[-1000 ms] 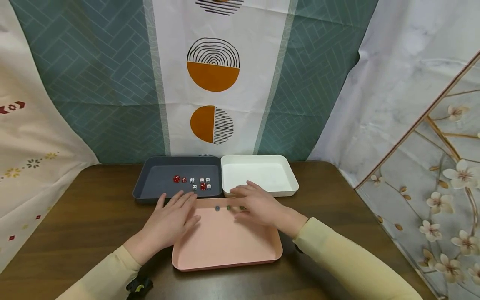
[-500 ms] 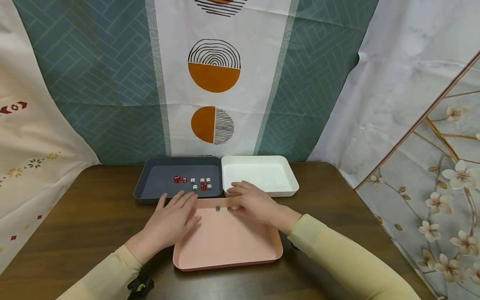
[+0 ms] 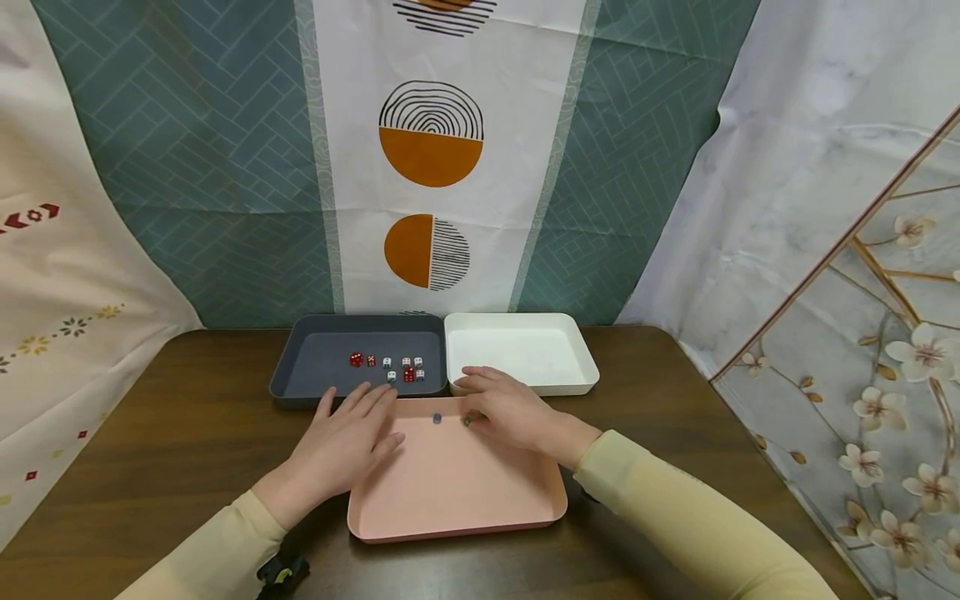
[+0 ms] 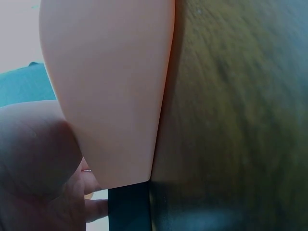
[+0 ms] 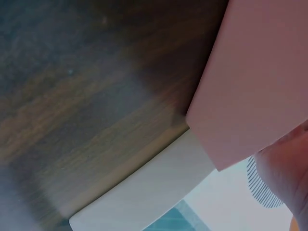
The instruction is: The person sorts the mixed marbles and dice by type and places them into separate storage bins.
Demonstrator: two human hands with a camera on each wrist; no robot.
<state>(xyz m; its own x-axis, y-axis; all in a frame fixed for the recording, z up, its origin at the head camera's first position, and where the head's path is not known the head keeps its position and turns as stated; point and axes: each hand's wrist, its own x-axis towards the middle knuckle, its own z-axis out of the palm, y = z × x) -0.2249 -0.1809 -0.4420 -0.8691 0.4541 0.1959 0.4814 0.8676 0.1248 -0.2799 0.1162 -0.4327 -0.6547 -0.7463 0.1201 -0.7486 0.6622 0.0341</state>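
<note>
A pink tray lies nearest the body, with its side wall also large in both wrist views. My right hand reaches over its far right part and pinches a small green die between thumb and finger; part of the die is hidden. To its left, a small blue die sits near the tray's far wall. My left hand lies over the tray's far left corner, fingers spread and holding nothing, the fingertips close to the dark tray's front rim.
Behind, a dark grey tray holds red dice and several white dice. A white tray stands against its right side. All rest on a brown wooden table, with patterned cloth hanging behind.
Earlier two green dice showed by the right hand; now one shows, at its fingertips. The right hand shifted slightly left and closed its fingers on it. The left hand stayed put.
</note>
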